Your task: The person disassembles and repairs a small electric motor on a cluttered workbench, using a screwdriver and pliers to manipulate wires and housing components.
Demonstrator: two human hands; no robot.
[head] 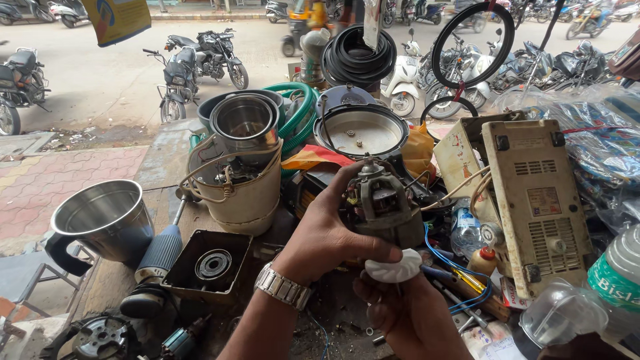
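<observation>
Grey metal and copper windings make up the small electric motor (383, 207) held above the cluttered table (160, 163), just right of the middle of the view. The left hand (327, 233), with a steel watch (283, 288) at the wrist, comes up from below and wraps the motor's left side, its fingers (347, 180) curled over the top and the thumb lying across the bottom edge. The right hand (403, 313) sits beneath, palm up, its fingers closed on a white ribbed fan wheel (395, 268) pressed against the motor's underside. Blue wires (460, 270) trail from the motor to the right. Just right of the motor stands a cream appliance housing (537, 200) with vent slots and a small rectangular reddish label in the middle of its face. A clear bottle (617, 277) with a green label band lies at the right edge, and a small bottle with a red cap (481, 259) stands by the wires. A yellow and blue sign (120, 19) hangs at the upper left. To the left are a cream mixer base (243, 193) and a steel jar (103, 220).
</observation>
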